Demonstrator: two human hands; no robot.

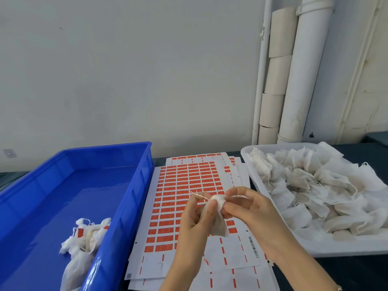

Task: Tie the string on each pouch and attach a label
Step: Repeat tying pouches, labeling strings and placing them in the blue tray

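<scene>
I am holding a small white fabric pouch (218,226) above white sheets of orange-red labels (182,185), my left hand (194,221) gripping its neck, my right hand (246,208) pinching the gathered top beside a thin pale string (199,195).

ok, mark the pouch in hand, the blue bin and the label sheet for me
pouch in hand (218,226): head view, on its hanging lower body.
blue bin (88,192): head view, on its bare floor.
label sheet (189,177): head view, on the top sheet's red labels.
</scene>
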